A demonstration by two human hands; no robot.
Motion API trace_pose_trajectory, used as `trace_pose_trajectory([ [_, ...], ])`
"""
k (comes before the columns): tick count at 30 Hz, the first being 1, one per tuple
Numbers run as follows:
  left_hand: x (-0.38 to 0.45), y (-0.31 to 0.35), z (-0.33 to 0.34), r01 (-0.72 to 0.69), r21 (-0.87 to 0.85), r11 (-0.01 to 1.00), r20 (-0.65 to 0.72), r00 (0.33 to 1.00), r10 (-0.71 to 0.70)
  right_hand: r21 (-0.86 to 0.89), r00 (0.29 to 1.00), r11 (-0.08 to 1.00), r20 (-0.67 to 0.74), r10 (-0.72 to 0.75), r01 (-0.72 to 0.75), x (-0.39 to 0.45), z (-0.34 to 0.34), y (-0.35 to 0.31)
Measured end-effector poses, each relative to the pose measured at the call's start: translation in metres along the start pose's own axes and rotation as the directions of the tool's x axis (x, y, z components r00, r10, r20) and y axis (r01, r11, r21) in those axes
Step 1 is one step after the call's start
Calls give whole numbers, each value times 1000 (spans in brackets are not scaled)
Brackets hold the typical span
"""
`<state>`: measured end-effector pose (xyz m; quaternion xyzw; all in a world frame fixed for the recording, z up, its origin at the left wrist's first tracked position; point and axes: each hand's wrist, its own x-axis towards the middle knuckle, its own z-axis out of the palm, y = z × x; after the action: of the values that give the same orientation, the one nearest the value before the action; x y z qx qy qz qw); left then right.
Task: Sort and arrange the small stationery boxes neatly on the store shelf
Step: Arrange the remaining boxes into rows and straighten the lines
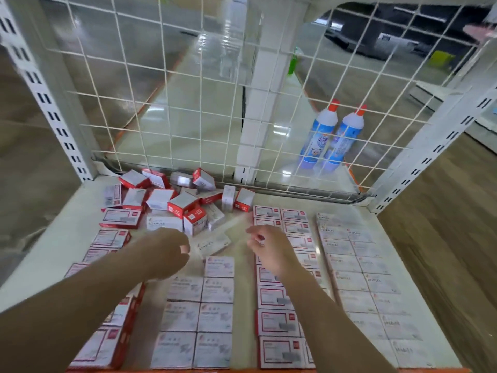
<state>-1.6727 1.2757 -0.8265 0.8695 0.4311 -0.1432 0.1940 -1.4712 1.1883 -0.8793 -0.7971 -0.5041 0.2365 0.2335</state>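
Mostly the small boxes are flat, rectangular, white-topped w/ red edging or pale printed labels, some reading "STAPLES". They lie on the shelf (67, 238), a pale surface backed by a white wire grid (188, 103). Four neat groups run front to back: red-sided boxes at left (107, 343), a double column of grey-printed boxes (199, 319) in the middle, red-framed boxes (277, 321) right of centre, and a double column of pale staples boxes (368, 286) at far right. At the back left sits an unsorted heap (183, 200), boxes tipped on edges & corners, leaning on each other. One white staples box (212, 244) lies loose and skewed between the hands, blurred.

Left hand (164, 254) hovers above the shelf just beside that loose box, fingers curled inward; can't tell whether it holds anything. Right hand (269, 249) is over the top of the red-framed column, fingers bent, thumb & forefinger close together; whatever sits btwn them is too blurred to tell.

Behind the grid stand two blue bottles (330, 135) w/ red caps, side by side.
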Motion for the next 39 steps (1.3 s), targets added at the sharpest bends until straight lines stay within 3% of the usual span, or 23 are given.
trace_pose_trajectory([
  [4, -5, -4, 9, -81, -27, 996, 2, 997, 81, -9, 998, 1000, 53, 19, -18, 15, 9, -11],
  [7, -4, 4, 12, -191, -75, 979, -9, 982, 191, -106, 993, 993, 117, -33, 45, 22, 13, -16],
  [11, 2, 15, 22, -307, 31, 951, 25, 951, 307, -162, 981, 978, 166, -103, 130, 33, 13, -29],
  [17, 12, 21, 33, -322, 115, 940, 63, 947, 316, -208, 912, 922, 324, -251, 328, 36, 0, -38],
  [27, 12, 21, 37, -295, 74, 952, 69, 954, 291, -189, 903, 919, 334, -271, 346, 41, -1, -32],
  [32, 10, 22, 35, -303, 83, 949, 77, 952, 297, -292, 953, 930, 264, -147, 224, 45, 3, -22],
  [39, 9, 20, 35, -284, 17, 959, 97, 955, 282, -339, 966, 927, 246, -77, 160, 38, 5, -22],
])
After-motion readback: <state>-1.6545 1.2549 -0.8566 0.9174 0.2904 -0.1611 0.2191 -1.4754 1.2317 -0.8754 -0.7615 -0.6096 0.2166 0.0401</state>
